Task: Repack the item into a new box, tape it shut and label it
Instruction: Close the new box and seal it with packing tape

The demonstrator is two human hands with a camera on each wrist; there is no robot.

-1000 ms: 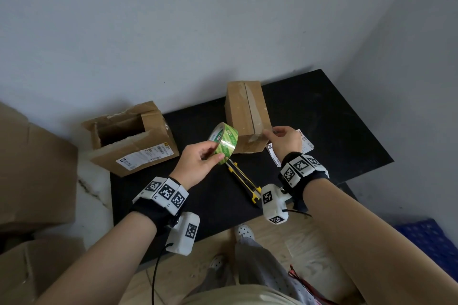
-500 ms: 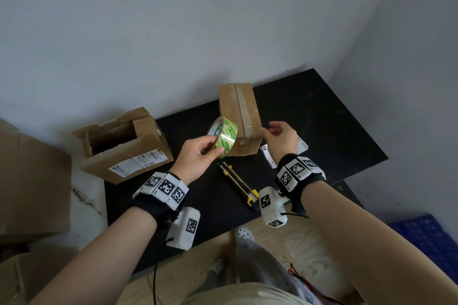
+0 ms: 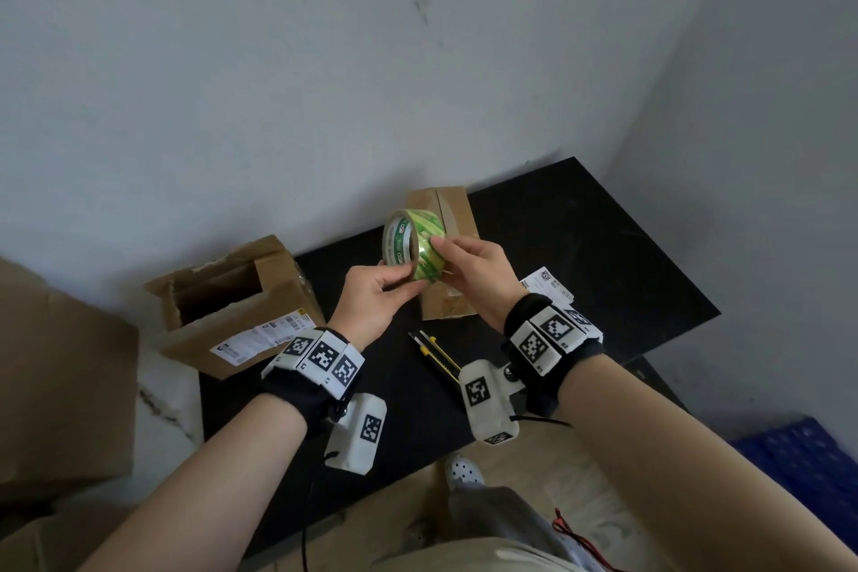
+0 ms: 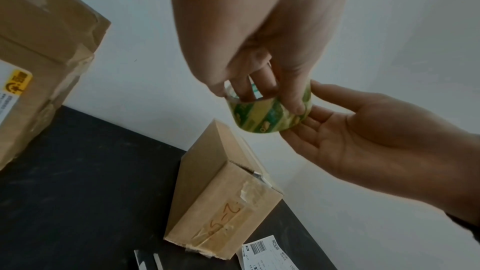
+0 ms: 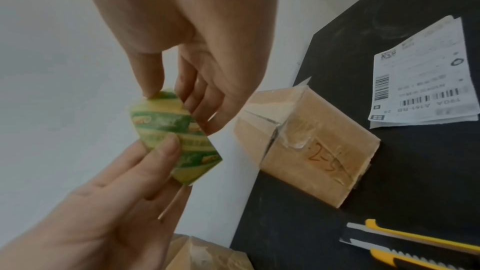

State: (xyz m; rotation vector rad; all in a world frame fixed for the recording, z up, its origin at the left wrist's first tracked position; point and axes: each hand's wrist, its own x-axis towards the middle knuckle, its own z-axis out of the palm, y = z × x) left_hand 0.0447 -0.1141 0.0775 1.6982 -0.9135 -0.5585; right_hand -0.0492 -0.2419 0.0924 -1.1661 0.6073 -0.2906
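1. Head view: both hands are raised above a black table [image 3: 580,246]. The L hand [image 3: 371,297] grips a green-and-yellow tape roll [image 3: 413,244], thumb on the outer face, fingers curled through the core. The R hand [image 3: 478,274] pinches the roll's outer surface w/ thumb and fingertips. Behind the roll, a small closed box [image 3: 452,209] stands on the table. An open box [image 3: 232,302] w/ a shipping sticker sits to the L, at the table's L edge. A yellow utility knife [image 3: 436,353] lies nr the front edge; a loose paper label [image 3: 550,288] lies just R of the small box.

2. L wrist view: L hand [image 4: 259,38] fingers pass through the tape roll [image 4: 270,116], thumb pressed on its rim. The R hand [image 4: 363,137] touches the roll from the R, fingers fairly straight. Below, the small box [image 4: 215,192] shows an old tape strip and handwritten digits.

3. R wrist view: R hand [image 5: 194,48] thumb and fingers are narrowly spaced, pinching the tape roll [image 5: 176,134]; the L hand [image 5: 103,202] holds it from below. Small box [image 5: 306,147], label [image 5: 420,73] and knife [image 5: 415,247] rest on the table [image 5: 298,233].
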